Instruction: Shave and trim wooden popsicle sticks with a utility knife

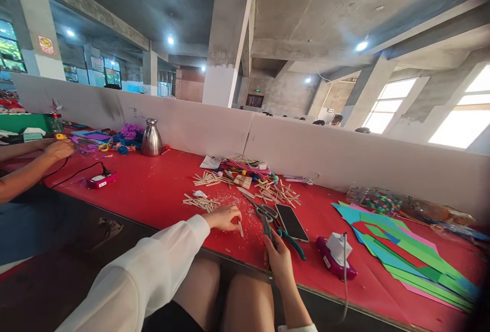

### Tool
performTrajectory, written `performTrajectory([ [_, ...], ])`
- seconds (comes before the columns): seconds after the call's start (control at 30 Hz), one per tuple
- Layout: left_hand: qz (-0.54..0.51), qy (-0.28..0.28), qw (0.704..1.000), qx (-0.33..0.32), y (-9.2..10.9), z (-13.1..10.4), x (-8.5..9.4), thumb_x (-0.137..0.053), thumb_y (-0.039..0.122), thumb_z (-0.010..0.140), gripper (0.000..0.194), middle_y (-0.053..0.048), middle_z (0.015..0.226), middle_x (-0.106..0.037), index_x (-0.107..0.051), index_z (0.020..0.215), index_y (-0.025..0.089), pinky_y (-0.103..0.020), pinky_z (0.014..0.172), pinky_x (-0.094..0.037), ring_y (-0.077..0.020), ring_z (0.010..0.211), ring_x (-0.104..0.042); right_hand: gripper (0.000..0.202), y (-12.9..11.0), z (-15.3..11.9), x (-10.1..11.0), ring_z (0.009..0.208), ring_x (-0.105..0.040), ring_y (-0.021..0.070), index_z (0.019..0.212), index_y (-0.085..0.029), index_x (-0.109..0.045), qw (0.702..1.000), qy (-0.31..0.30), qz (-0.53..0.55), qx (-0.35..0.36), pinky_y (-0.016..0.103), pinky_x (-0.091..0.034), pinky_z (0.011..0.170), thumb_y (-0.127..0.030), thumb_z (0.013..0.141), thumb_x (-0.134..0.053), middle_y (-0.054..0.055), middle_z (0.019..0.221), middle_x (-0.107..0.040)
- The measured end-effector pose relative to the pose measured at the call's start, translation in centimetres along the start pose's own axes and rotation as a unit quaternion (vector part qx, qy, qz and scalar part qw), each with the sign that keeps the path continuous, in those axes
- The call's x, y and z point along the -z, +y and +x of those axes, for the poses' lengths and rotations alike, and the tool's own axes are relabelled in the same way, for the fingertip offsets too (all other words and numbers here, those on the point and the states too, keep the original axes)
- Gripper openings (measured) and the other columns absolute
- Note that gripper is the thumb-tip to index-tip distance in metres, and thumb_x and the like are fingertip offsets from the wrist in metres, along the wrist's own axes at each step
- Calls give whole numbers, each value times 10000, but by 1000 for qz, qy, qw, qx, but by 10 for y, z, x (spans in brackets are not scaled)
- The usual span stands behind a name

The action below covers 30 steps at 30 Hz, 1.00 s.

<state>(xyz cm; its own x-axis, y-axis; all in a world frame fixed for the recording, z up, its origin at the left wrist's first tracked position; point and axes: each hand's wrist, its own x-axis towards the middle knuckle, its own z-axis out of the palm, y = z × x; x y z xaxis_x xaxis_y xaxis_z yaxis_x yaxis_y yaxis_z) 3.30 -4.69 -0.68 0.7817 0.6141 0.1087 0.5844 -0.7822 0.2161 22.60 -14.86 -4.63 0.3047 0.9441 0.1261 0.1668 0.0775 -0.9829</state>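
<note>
My left hand (224, 218) is over the red table, its fingers closed on a short wooden craft stick (241, 228) that points down toward the tabletop. At the table's front edge, my right hand (278, 256) is wrapped round a pair of green-handled pliers (267, 229), jaws pointing away from me. Just beyond them lie scissors (268, 211) with dark green handles. A teal-handled tool (291, 244) rests beside my right hand, next to a black-screened phone (292, 222). Loose craft sticks (201, 202) and wood crumbs are scattered ahead of my left hand.
Further back are more sticks (277, 193) and a bundle of pink pipe cleaners (248, 166). To the right sit a purple power strip (335, 258) with its cord and coloured sheets (401, 250). A steel jug (152, 138) stands left, near another person's hand (59, 148).
</note>
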Motion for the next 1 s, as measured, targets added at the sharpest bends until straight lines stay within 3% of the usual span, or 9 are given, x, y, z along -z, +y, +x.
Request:
performTrajectory([
  [0.1, -15, -34, 999, -30, 0, -14, -4, -655, 609, 594, 886, -104, 1360, -339, -331, 1320, 218, -387, 997, -302, -280, 1233, -327, 752, -1, -2, 1, 327, -365, 106, 1255, -63, -426, 1000, -8, 2, -3, 229, -310, 347, -549, 685, -500, -105, 384, -379],
  [0.17, -10, -48, 998, -30, 1, -23, -10, -635, 660, 561, 1008, -113, 1436, -205, -231, 1374, 222, -458, 1031, -206, -327, 1292, -198, 744, -4, -4, 1, 324, -360, 107, 1242, -59, -435, 1000, -11, 5, -6, 226, -299, 345, -540, 680, -514, -104, 366, -377],
  [0.3, 30, 18, 999, 32, 2, -23, -17, -554, 621, 690, 868, -82, 1454, -179, -206, 1384, 233, -430, 1061, -139, -287, 1329, -94, 725, -7, -5, 0, 333, -370, 106, 1228, -73, -444, 1000, -8, 15, -12, 221, -295, 352, -538, 678, -532, -99, 370, -396],
  [0.43, 41, 116, 981, 148, 1, -11, -12, -390, 398, 881, 644, -188, 1443, -129, -117, 1394, 120, -546, 1036, -22, -328, 1326, -24, 747, -6, -4, 0, 337, -362, 108, 1248, -63, -409, 1000, -5, 19, -15, 223, -305, 352, -547, 689, -516, -108, 372, -385],
  [0.5, 36, 126, 979, 155, 2, -9, -11, -410, 402, 871, 656, -209, 1431, -147, -142, 1385, 95, -562, 1028, -41, -347, 1318, -48, 740, -6, -4, 0, 334, -360, 107, 1228, -55, -425, 1000, -6, 19, -13, 225, -304, 350, -545, 682, -521, -109, 367, -379],
  [0.6, 20, 81, 993, 82, 8, -9, -13, -594, 488, 736, 713, -136, 1417, -236, -343, 1316, 157, -452, 1060, -137, -312, 1310, -129, 712, -6, -4, 1, 332, -373, 108, 1196, -73, -458, 1000, -9, 22, -12, 223, -296, 349, -547, 670, -534, -103, 367, -392],
  [0.77, -27, 14, 1000, 2, 12, 7, -9, -577, 282, 804, 169, -53, 1170, -505, -615, 954, 215, -345, 983, -310, -213, 1161, -387, 716, -6, -5, 0, 324, -375, 107, 1205, -84, -448, 999, -4, 26, -19, 227, -297, 350, -555, 672, -531, -103, 365, -399],
  [0.9, -87, -8, 996, -6, 3, 25, 0, -542, 308, 837, 251, -77, 1094, -536, -559, 1034, 153, -399, 836, -438, -207, 991, -520, 666, -4, -1, 1, 335, -384, 98, 1137, -91, -495, 999, -9, 18, -27, 230, -315, 352, -554, 662, -553, -101, 401, -410],
  [1.0, -147, 30, 988, 33, -7, 33, -1, -485, 294, 876, 291, -87, 1124, -522, -499, 1129, 152, -389, 779, -474, -188, 932, -552, 517, -6, 10, 4, 396, -454, 93, 1071, -121, -533, 999, -21, 8, -34, 229, -366, 383, -502, 722, -556, -65, 526, -509],
])
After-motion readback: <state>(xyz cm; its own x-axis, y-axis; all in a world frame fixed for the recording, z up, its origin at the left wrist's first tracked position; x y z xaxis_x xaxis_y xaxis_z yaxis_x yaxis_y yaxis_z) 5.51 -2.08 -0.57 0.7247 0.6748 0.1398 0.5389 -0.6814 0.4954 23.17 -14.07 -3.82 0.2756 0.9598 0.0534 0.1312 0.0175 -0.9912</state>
